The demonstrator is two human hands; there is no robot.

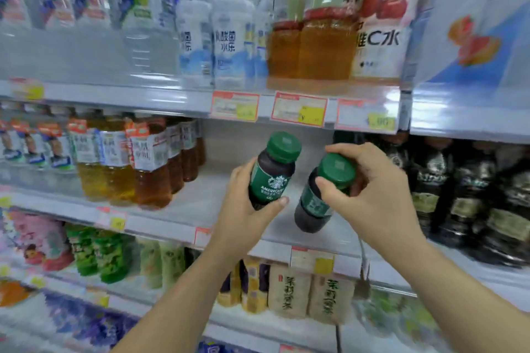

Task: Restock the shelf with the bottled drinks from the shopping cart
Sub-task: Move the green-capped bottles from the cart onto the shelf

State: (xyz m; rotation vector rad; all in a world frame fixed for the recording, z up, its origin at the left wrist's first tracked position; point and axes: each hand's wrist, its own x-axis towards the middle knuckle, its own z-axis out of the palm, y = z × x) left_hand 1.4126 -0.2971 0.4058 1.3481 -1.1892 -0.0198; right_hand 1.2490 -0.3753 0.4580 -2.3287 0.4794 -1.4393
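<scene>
Left bottle (271, 178) stands upright, the left hand's (243, 209) fingers curled round its body. Right bottle (315, 203) tilts, the right hand (370, 189) pinching its cap. Both hover above the shelf (206, 195) gap. Placing is under way; next they likely need setting down upright, side by side.

Coffee bottle (271, 180), green label: siren logo, "AMERICANO". Second coffee bottle (313, 205) just right of it: label illegible. Above it, white bottles (229, 37): "酸菌 水乐". Above-right, red-fruit bottle (381, 37): "C水". Below, beige bottles (289, 292): "茉莉". Price tags (299, 112) blurred.
</scene>
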